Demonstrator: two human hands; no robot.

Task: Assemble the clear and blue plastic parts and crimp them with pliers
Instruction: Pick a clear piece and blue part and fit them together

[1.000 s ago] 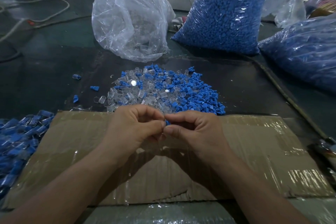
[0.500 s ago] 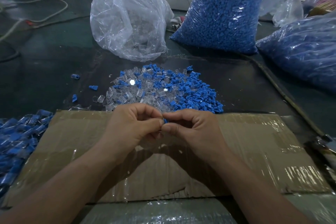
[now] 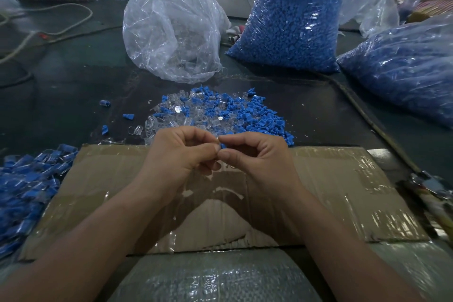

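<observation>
Fingertips (image 3: 225, 154) of the right hand (image 3: 262, 154) pinch a blue part (image 3: 223, 146) against the left hand (image 3: 179, 154), which pinches something hidden (likely the clear part) above the cardboard (image 3: 343, 191). Better to line both up squarely, then press straight home.

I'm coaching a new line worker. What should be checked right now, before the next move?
1. Blue part pinched where the left hand and right hand meet: ok.
2. Clear part seated on it: cannot tell, the fingers hide the joint.
3. Pliers in hand for crimping: not ok, neither hand holds a tool.
4. Pliers close by: cannot tell; a blurred metal tool lies at the right edge.
5. Mixed parts pile stocked with clear and blue pieces: ok.
6. Cardboard sheet under the hands: ok.
</observation>
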